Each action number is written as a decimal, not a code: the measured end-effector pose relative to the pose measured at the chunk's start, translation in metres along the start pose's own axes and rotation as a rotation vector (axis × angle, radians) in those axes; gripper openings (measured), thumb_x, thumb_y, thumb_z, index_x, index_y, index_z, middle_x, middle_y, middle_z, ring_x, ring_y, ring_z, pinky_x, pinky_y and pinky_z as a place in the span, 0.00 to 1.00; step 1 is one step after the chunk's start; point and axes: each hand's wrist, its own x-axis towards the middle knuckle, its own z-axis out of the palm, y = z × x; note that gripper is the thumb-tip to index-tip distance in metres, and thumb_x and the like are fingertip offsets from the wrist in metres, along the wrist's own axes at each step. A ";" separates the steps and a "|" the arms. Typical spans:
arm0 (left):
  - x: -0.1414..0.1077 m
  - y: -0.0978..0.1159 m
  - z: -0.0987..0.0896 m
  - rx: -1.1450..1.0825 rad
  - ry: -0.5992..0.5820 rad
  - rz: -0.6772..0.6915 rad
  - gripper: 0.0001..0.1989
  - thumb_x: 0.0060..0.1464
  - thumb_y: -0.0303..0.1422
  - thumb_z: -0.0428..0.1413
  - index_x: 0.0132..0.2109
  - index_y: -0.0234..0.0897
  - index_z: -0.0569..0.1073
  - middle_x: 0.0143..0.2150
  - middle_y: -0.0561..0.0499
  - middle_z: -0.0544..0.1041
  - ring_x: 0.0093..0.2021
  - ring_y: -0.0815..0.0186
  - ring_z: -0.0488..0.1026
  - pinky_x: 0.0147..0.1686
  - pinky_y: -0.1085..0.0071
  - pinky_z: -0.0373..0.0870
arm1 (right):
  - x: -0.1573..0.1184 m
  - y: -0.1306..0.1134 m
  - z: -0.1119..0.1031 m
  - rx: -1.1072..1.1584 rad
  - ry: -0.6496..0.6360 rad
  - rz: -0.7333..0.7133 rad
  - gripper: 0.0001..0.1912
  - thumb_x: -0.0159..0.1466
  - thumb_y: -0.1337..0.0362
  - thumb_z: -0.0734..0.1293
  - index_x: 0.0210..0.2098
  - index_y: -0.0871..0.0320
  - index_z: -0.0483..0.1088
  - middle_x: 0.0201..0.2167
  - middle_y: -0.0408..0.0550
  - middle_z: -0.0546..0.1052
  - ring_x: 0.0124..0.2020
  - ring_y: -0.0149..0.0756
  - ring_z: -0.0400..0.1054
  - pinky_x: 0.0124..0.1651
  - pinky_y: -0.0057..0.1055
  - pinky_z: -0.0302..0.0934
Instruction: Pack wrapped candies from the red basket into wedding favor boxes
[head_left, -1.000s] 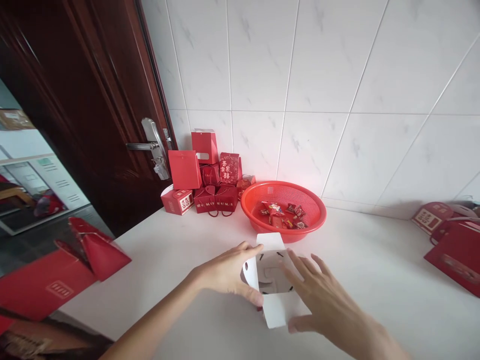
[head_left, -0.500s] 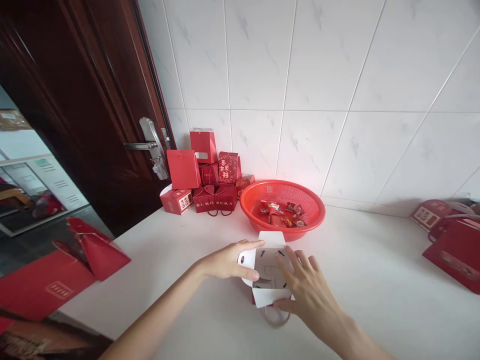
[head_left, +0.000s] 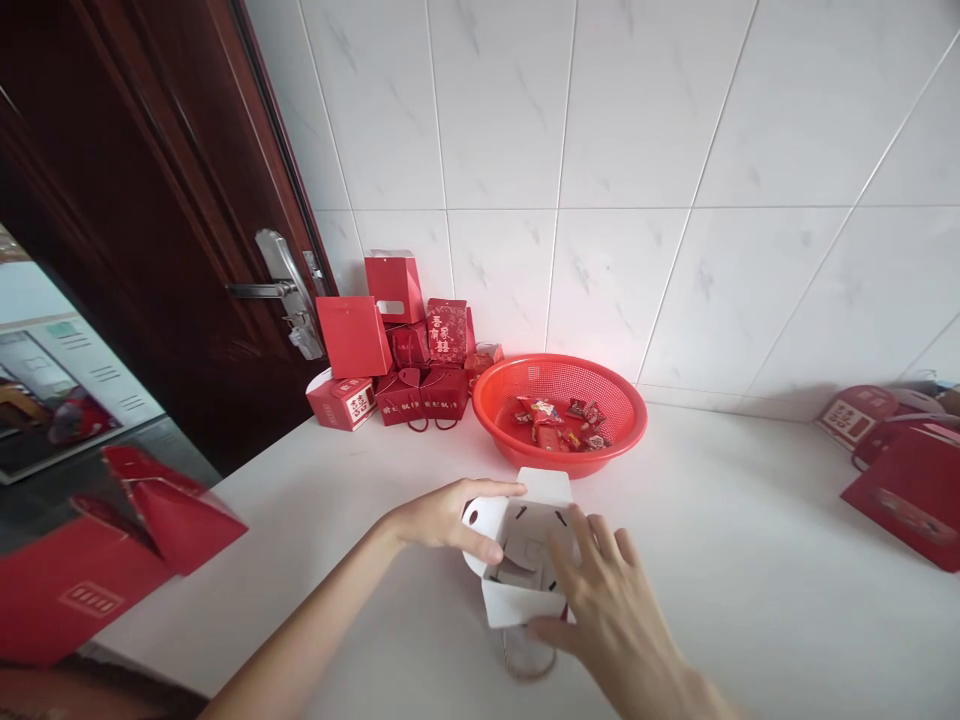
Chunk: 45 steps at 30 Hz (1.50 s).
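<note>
A small paper gift box point(head_left: 526, 603), white inside and red outside, stands on the white table with its top flaps spread. My left hand point(head_left: 441, 522) grips its left side, thumb over the left flap and index finger stretched toward the back flap. Closed around the right side is my right hand point(head_left: 611, 590), with its thumb by the front flap; its fingers are partly blurred and hide the right flap. A twisted cord handle point(head_left: 529, 676) hangs out at the front. Inside the box I see dark slits near the corners and no candy.
Behind the box, a red plastic basket point(head_left: 636, 428) holds wrapped candies point(head_left: 550, 432). Stacked red gift boxes point(head_left: 352, 335) stand at the back left. A red bag point(head_left: 90, 590) is at the left edge, more red boxes point(head_left: 911, 495) at the right. A dark door point(head_left: 150, 200) flanks the table.
The box has shifted slightly left and toward me, its front flap tipping lower. Both hands have stayed on it, moving along. The whole view has turned a little.
</note>
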 end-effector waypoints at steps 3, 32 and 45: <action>0.007 -0.001 0.000 -0.035 0.049 0.006 0.44 0.41 0.43 0.72 0.66 0.44 0.71 0.70 0.46 0.68 0.72 0.46 0.59 0.70 0.55 0.55 | 0.009 0.009 0.003 0.034 -0.093 0.021 0.38 0.43 0.44 0.83 0.46 0.59 0.76 0.53 0.64 0.78 0.43 0.53 0.72 0.39 0.41 0.64; 0.168 0.073 -0.033 0.854 -0.195 -0.229 0.30 0.42 0.43 0.69 0.54 0.42 0.80 0.44 0.41 0.84 0.43 0.48 0.79 0.44 0.60 0.74 | 0.027 0.077 0.079 0.763 -0.084 0.651 0.20 0.61 0.51 0.57 0.17 0.52 0.52 0.14 0.41 0.61 0.19 0.31 0.52 0.24 0.29 0.49; 0.225 0.059 -0.042 0.897 0.043 -0.111 0.40 0.50 0.36 0.63 0.70 0.47 0.62 0.67 0.39 0.67 0.60 0.46 0.71 0.51 0.58 0.73 | 0.020 0.069 0.092 0.765 -0.193 0.559 0.15 0.59 0.65 0.59 0.20 0.54 0.49 0.18 0.39 0.60 0.23 0.31 0.48 0.27 0.29 0.47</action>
